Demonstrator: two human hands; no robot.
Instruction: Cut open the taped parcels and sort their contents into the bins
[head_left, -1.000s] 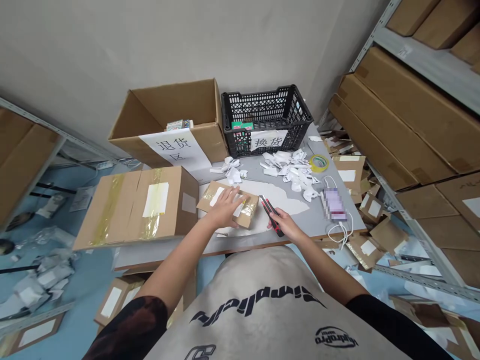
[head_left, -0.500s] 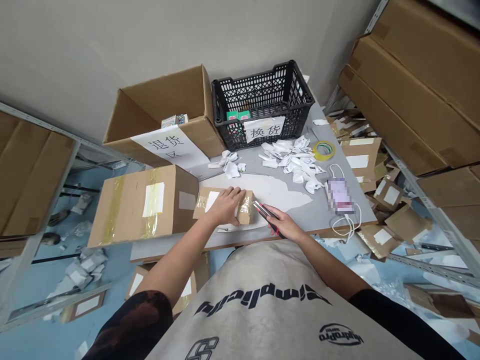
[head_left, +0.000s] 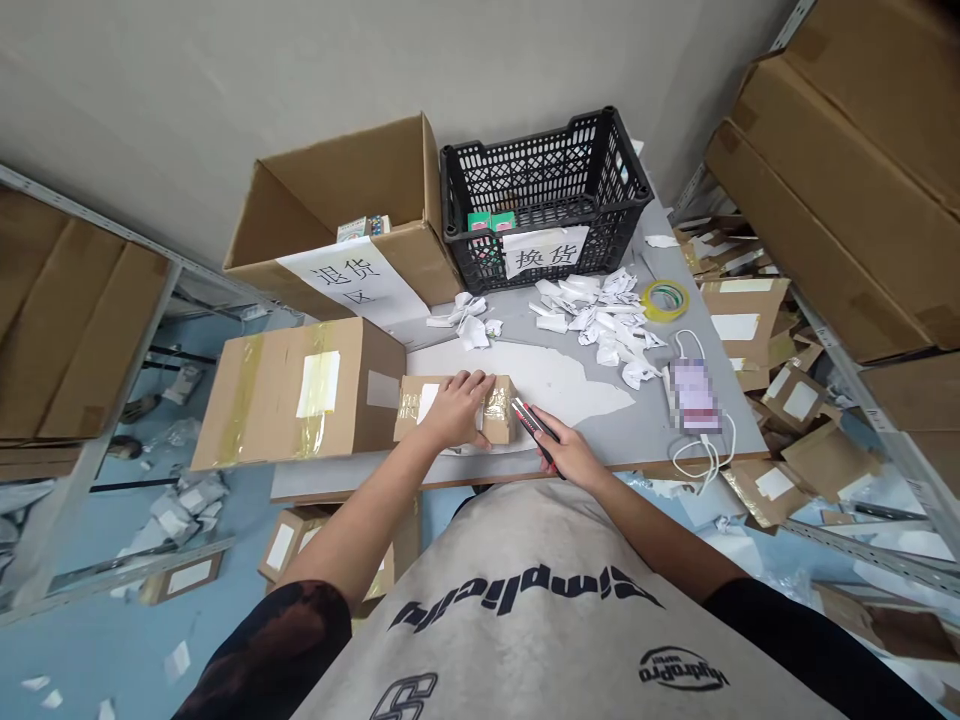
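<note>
A small taped cardboard parcel [head_left: 498, 410] lies on the grey table [head_left: 660, 420] near its front edge. My left hand [head_left: 455, 412] rests flat on top of it, fingers spread, pressing it down. My right hand [head_left: 568, 453] is closed round a red and black box cutter [head_left: 530, 424]. The cutter's tip touches the parcel's right end.
A large sealed carton [head_left: 300, 395] sits left of the parcel. Behind stand an open carton [head_left: 352, 225] with a paper sign and a black crate [head_left: 544, 195]. Crumpled paper scraps [head_left: 600, 325], a tape roll [head_left: 662, 299] and a phone with cable [head_left: 694, 390] lie to the right. Shelves with boxes flank both sides.
The parcel has been turned square to the table edge under my left hand. The cutter has moved left until its tip meets the parcel's right end. The camera shifted.
</note>
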